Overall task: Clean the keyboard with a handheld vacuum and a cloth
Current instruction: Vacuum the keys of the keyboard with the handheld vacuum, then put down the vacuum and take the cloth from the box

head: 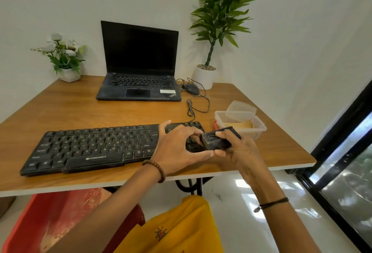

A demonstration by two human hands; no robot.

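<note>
1. Vacuum stage, folks, and by my read it was only being readied. The handheld vacuum [216,139] hung over the keyboard's [90,148] 3 o'clock end, held in both hands, not set on the keys.
2. The right hand [235,150] had its fingers wrapped round the vacuum's body. The left hand [175,148] had thumb and curled fingers pinched on its front end, with one finger lifted clear.
3. Next move, I'd judge: free the left hand, tip the nozzle down onto the keys, then sweep row by row toward 9 o'clock. It calls for a light, steady touch.
4. The keyboard was black and full-size, lying flat and slightly skewed at the table's [80,107] 6 to 8 o'clock edge. Dust was too fine to judge.
5. The plastic container [259,129] sat at 3 o'clock with something tan inside. Cloth or not, I couldn't tell.
</note>
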